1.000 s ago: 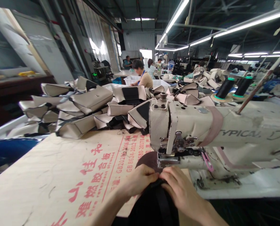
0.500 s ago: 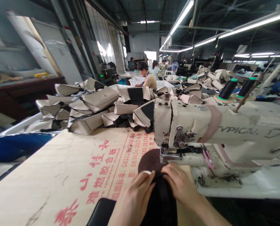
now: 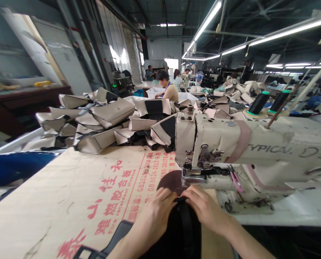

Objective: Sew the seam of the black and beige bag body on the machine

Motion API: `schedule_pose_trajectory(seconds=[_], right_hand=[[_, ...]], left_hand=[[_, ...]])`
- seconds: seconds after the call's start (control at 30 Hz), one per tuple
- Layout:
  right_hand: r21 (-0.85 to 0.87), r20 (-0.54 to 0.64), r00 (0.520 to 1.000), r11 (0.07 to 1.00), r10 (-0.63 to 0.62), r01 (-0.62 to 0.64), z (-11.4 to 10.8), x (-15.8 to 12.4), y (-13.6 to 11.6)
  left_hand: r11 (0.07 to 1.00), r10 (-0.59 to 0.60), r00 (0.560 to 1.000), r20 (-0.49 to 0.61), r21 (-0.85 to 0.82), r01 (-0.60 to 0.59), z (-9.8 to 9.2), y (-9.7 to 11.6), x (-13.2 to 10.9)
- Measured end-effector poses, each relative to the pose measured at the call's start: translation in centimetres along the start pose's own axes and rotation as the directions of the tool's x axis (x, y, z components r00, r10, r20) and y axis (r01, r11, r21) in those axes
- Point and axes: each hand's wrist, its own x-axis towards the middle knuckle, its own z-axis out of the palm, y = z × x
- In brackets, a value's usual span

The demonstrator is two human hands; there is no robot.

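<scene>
So, your left hand point(image 3: 152, 216) and right hand point(image 3: 206, 208) are both curled narrow, pinching the top edge of the black fabric bag point(image 3: 183, 230), which lies directly under them, just short of the presser foot point(image 3: 193, 176). It should handle light, soft and floppy, so take hold along the strapped edge, where it looks firmest. A round dark brown panel point(image 3: 171, 181) lies just beyond your hands.

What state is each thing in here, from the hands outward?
black bag, held in both hands
left hand, gripping bag edge
right hand, gripping bag edge
brown panel, partly behind hands
sewing machine, pink band around its arm
thread spools, upright
beige bags, heaped on table
</scene>
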Motion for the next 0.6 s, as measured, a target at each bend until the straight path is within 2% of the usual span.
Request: schedule_pose_trajectory(seconds=[0.17, 0.3, 0.37, 0.43, 0.53, 0.6], right_hand=[[0.022, -0.018, 0.999, 0.999, 0.042, -0.042, 0.2, 0.7, 0.1], [0.045, -0.044, 0.997, 0.997, 0.062, -0.06, 0.5, 0.8, -0.1], [0.053, -0.044, 0.998, 0.997, 0.054, -0.051, 0.7, 0.6, 0.1], [0.066, -0.046, 0.998, 0.997, 0.044, -0.041, 0.8, 0.5, 0.3], [0.063, -0.043, 0.999, 0.998, 0.025, -0.022, 0.8, 0.7, 0.6], [0.05, -0.041, 0.999, 0.998, 0.026, -0.024, 0.7, 1.1, 0.6]], left_hand=[[0.989, -0.073, 0.997, -0.009, -0.13, 0.071, -0.4, -0.3, 0.7], [0.978, -0.147, 0.989, -0.005, -0.151, 0.144, -0.7, -1.2, -0.9], [0.972, -0.181, 0.983, 0.042, -0.146, 0.185, -0.8, -1.9, -1.8], [0.968, -0.165, 0.979, 0.117, -0.171, 0.184, -0.9, -2.6, -2.3], [0.948, -0.128, 0.969, 0.213, -0.261, 0.182, -0.9, -3.6, -2.0], [0.924, -0.155, 0.957, 0.244, -0.306, 0.228, -0.8, -4.2, -1.5]])
